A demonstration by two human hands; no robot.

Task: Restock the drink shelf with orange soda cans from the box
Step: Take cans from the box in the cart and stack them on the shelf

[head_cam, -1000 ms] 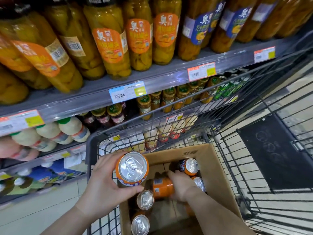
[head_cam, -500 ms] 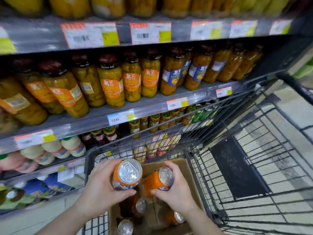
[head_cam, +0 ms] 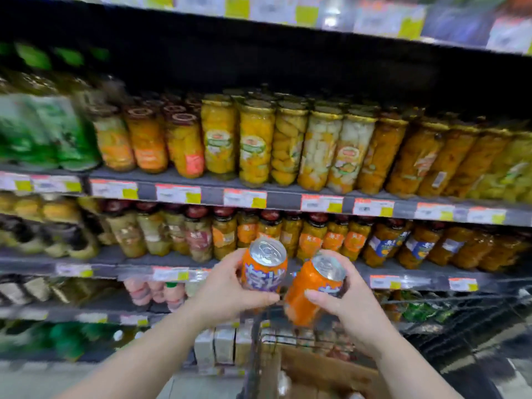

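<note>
Item: two orange aluminium soda cans with silver tops, both now lifted clear of the brown cardboard box point(head_cam: 325, 372) in the wire cart.

Left hand point(head_cam: 227, 292): fingers wrapped round the upright can point(head_cam: 264, 266).

Right hand point(head_cam: 348, 303): fingers curled round the tilted can point(head_cam: 309, 289); a second ago it was still down in the box.

Cans near, whether touching unclear. View has swung up to grey shelves point(head_cam: 288, 197) of fruit jars point(head_cam: 256, 145); pick complete, placement pending, drink shelf not identifiable here.

A left hand point(head_cam: 227, 295) and a right hand point(head_cam: 348, 309) each grip an orange soda can point(head_cam: 263, 269) before shelves of fruit jars point(head_cam: 256, 145), above a cardboard box point(head_cam: 325, 370).
</note>
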